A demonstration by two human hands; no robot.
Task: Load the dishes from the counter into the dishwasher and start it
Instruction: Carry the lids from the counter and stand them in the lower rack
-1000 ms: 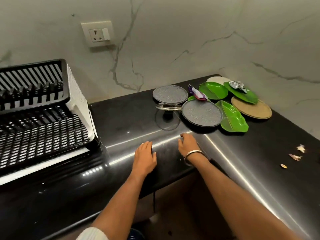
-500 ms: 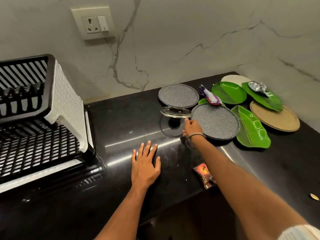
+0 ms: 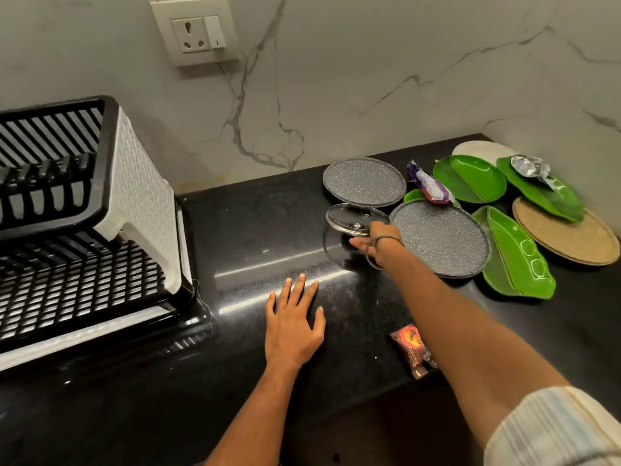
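Fingers (image 3: 376, 227) at glass lid (image 3: 353, 219) rim

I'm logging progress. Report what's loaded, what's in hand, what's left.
Nothing looks loaded: the rack shows no dishes. In hand: the right hand is at the glass lid; the left hand rests flat on the counter. Left: grey plates, green plates, tan plate.

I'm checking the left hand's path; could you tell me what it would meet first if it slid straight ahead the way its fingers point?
The left hand lies flat on the black counter, fingers aimed up and slightly right. Bare counter comes first, then probably the glass lid the right hand is grasping, though depth is unclear.
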